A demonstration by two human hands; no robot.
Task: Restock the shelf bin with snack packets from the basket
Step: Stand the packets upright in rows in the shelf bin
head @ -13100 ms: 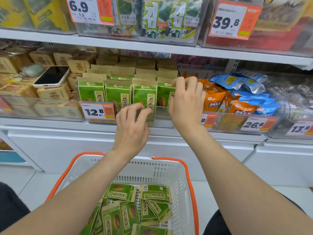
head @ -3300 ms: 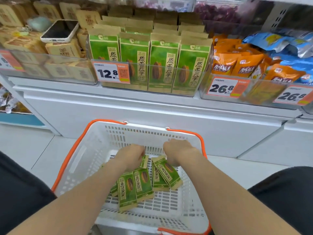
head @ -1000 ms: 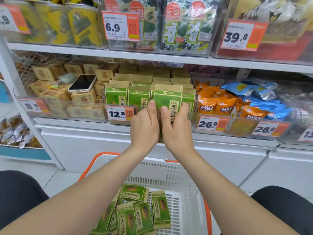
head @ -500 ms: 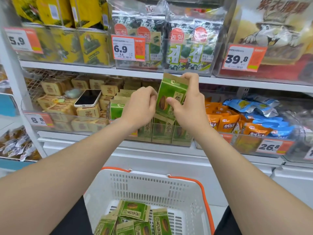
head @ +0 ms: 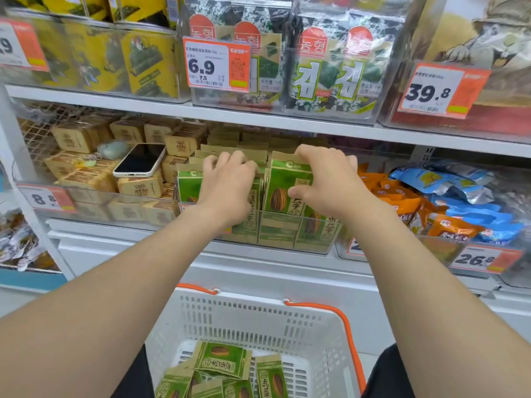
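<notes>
Head view shows me at the placing step: I am slotting one green packet (head: 287, 191) into the bin (head: 287, 232) at the front edge of the shelf (head: 287, 255). My right hand (head: 327, 185) grips that packet from above, fingers curled over its top edge and the thumb pressed on its printed face. The packet leans a little. Its lower end sits behind the bin's clear front wall, and I judge it is not yet fully seated. My left hand (head: 227, 191) is just beside it, touching the row (head: 188, 182) of packets standing in the bin. Its fingers hook over their tops, and it looks to be holding them aside so a gap stays open. The thumb is hidden behind the hand, so I cannot say how firmly it grips. Next I think the packet must go straight down until it stands level with its neighbours and faces front. Then the right hand should loosen first, with the left letting the row close against it. More is left to do: the basket (head: 244, 320) sits below the shelf's front edge, with loose packets (head: 222, 359) lying flat in a heap on its bottom. Both hands will likely need to drop there for the next ones.
</notes>
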